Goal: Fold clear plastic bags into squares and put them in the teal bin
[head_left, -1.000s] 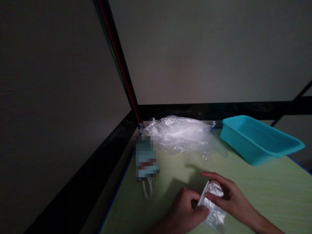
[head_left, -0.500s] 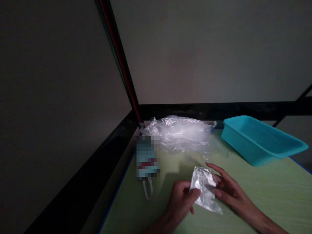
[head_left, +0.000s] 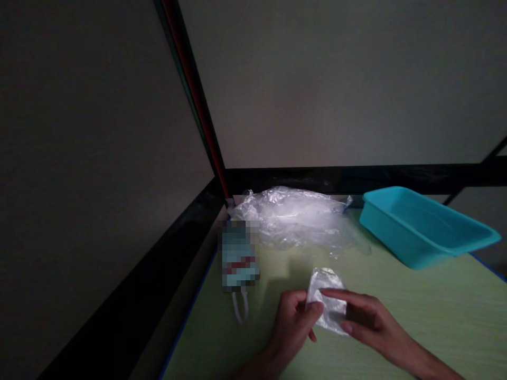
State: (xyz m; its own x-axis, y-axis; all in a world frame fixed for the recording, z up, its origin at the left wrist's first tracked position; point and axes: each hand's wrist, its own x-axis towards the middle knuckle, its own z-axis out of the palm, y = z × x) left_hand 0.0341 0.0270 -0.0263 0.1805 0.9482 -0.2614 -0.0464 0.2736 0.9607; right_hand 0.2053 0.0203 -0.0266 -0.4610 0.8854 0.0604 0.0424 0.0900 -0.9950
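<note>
A small folded sheet of clear, shiny plastic, like a plastic bag (head_left: 330,311), is held up above the table. My left hand (head_left: 295,322) pinches its left side, thumb in front and fingers behind. From the right, my right hand (head_left: 370,319) is on the same plastic. Its index finger lies stretched across the front, and its thumb is at the lower right edge. The other fingers of the right hand are mostly hidden.
A crumpled heap of clear plastic (head_left: 293,214) lies at the back of the light green table (head_left: 439,316). A turquoise basin (head_left: 400,237) stands at the back right. On the left lies a blurred-out packet (head_left: 238,258) with a white loop (head_left: 240,309). Walls rise behind and left.
My right index finger has come down from beyond the plastic onto its front. The lower right corner of the plastic has drawn in, so the sheet looks smaller. My left hand has barely moved.
</note>
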